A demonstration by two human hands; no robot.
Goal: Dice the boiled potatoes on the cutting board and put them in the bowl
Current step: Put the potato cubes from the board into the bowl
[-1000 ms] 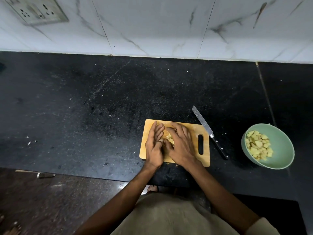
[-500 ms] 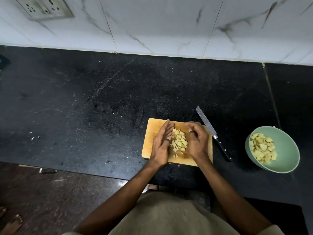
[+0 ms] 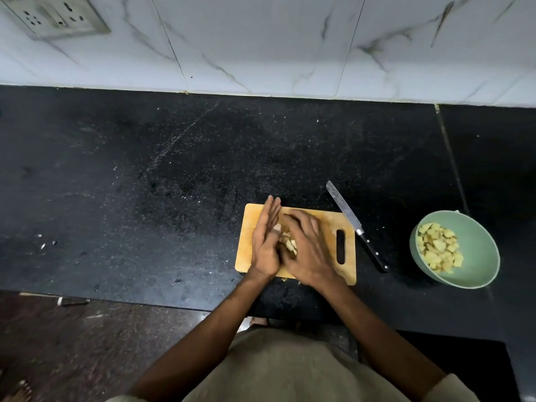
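A: What is nearest?
B: Two bare forearms reach to a wooden cutting board [image 3: 246,242] on a black bench [image 3: 145,184].

A: And the grip of each hand?
B: The left hand [image 3: 265,242] stands on edge, fingers straight. The right hand [image 3: 310,250] cups over the diced potato pieces [image 3: 288,243], fingers spread and relaxed, pressing them against the left palm.

A: Beyond that?
B: A knife [image 3: 355,224] lies just right of the board. Farther right, a green bowl [image 3: 478,250] holds more potato cubes [image 3: 439,248].
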